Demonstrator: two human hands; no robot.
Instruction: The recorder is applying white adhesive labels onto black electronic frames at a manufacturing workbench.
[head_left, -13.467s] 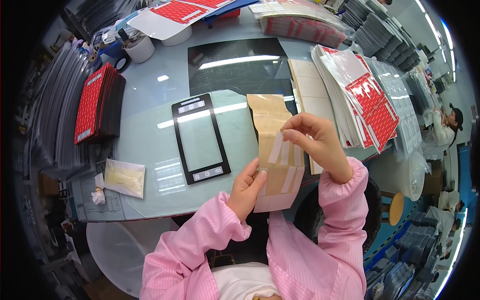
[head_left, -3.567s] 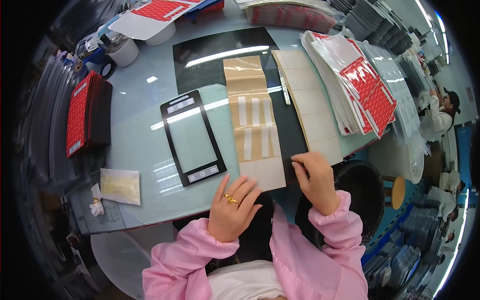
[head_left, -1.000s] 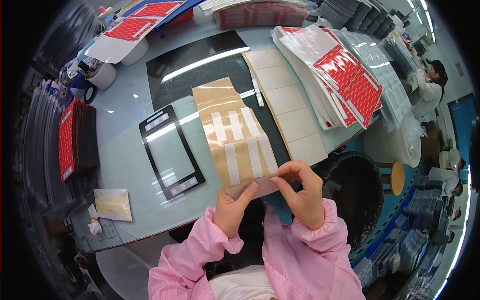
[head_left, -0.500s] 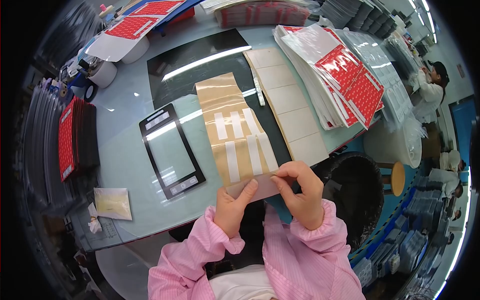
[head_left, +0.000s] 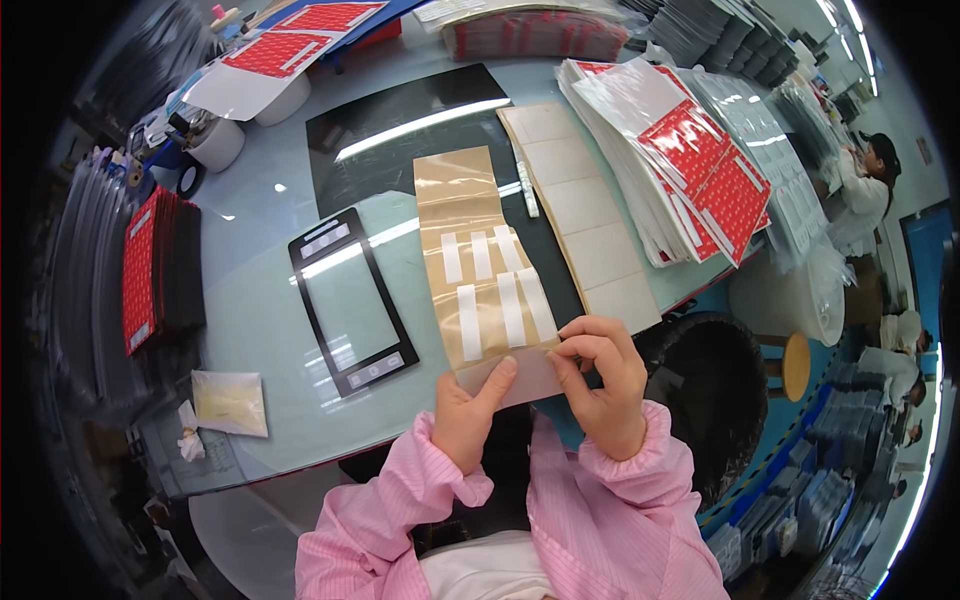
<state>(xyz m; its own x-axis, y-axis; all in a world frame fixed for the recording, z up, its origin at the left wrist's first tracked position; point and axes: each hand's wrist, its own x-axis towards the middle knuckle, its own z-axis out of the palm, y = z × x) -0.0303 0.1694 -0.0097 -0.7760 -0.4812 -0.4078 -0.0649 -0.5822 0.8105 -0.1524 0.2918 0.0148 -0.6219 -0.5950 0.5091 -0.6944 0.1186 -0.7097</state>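
Lifted since earlier: glossy tan backing paper (head_left: 489,300) with flat white strips (head_left: 469,322), near end pinched by left hand (head_left: 468,425) and right hand (head_left: 608,390).

Six strips (head_left: 482,255), three to a row, line one brown sheet (head_left: 455,185). One desk (head_left: 255,180) carries one frame (head_left: 374,371), one black sheet (head_left: 350,180), one board (head_left: 580,205), one stick (head_left: 527,189), one packet (head_left: 230,404) and one twist of tissue (head_left: 190,441). Two pots (head_left: 217,149) stand at its far left; red stacks (head_left: 685,155) number three, one left, one right and one wrapped at the far edge. One stool (head_left: 796,366) and one black bin (head_left: 720,440) stand at right; the grey stacks (head_left: 715,45) beyond are too crowded to count.
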